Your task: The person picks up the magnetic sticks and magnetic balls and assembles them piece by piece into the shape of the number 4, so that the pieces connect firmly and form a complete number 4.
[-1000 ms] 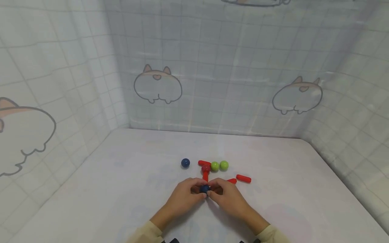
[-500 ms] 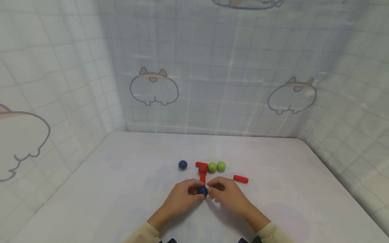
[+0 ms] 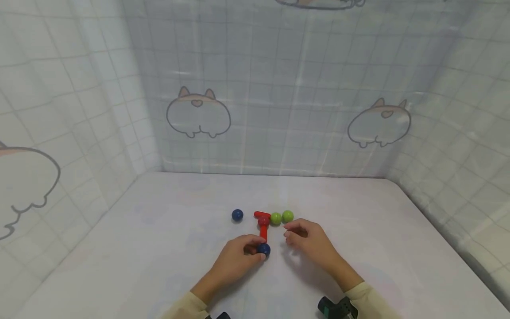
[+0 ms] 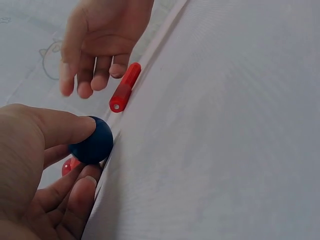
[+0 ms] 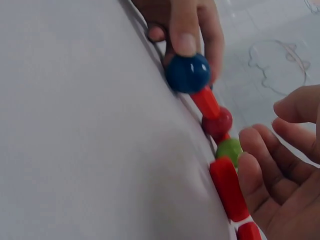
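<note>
In the head view my left hand (image 3: pixel 239 257) pinches a navy-blue ball (image 3: pixel 263 250) between thumb and fingers, close over the table. A red stick (image 3: pixel 264 233) runs from that ball to a dark red ball (image 3: pixel 263 221). My right hand (image 3: pixel 312 241) hovers to the right, fingers loosely bent, with nothing between them. Beside its fingertips in the right wrist view lies a loose red stick (image 5: pixel 229 189), with a second red stick (image 5: pixel 248 231) behind it; in the head view the right hand hides both. The left wrist view shows a hole in one stick's end (image 4: pixel 117 106).
Beyond the hands, two green balls (image 3: pixel 276 218) sit side by side, next to another red stick (image 3: pixel 261 215). A second blue ball (image 3: pixel 237 215) stands apart on the left. Patterned curtains (image 3: pixel 271 88) enclose the white table (image 3: pixel 159 221) at the back and sides.
My right hand has come off the blue ball and moved right and slightly forward, covering the loose red sticks in the head view. My left hand keeps its pinch on the ball.
</note>
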Demonstrator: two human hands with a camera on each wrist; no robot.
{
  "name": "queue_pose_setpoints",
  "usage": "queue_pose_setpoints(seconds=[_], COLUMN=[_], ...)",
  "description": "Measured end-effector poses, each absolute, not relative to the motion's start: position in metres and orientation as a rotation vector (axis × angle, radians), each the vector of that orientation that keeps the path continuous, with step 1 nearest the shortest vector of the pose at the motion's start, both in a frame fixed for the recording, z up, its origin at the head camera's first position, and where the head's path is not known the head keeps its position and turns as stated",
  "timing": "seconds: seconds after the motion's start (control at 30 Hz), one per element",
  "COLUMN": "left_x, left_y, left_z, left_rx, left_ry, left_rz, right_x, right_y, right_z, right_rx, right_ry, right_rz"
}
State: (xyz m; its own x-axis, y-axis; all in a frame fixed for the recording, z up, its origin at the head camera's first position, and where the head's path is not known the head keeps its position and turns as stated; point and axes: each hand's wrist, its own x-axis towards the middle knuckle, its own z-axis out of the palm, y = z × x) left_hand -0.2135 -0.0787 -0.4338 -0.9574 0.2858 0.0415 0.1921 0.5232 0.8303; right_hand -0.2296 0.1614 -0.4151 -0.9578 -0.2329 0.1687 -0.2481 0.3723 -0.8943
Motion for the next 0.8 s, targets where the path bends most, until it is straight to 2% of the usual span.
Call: queue_pose_setpoints(seconds=[0.43, 0.8], left_x=[-0.214, -0.209], left_y=[-0.076, -0.076], left_z=[-0.432, -0.428], left_rx=[0.415, 0.410], left_ry=[2.678, 2.679], left_rz=[1.372, 1.369], right_x=[-0.238, -0.242], right_y=[0.184, 0.192], right_z=[-0.414, -0.415], right_rx=[0.282, 0.258], right_ry=[-2.599, -2.590], right_rz=[1.637, 1.646])
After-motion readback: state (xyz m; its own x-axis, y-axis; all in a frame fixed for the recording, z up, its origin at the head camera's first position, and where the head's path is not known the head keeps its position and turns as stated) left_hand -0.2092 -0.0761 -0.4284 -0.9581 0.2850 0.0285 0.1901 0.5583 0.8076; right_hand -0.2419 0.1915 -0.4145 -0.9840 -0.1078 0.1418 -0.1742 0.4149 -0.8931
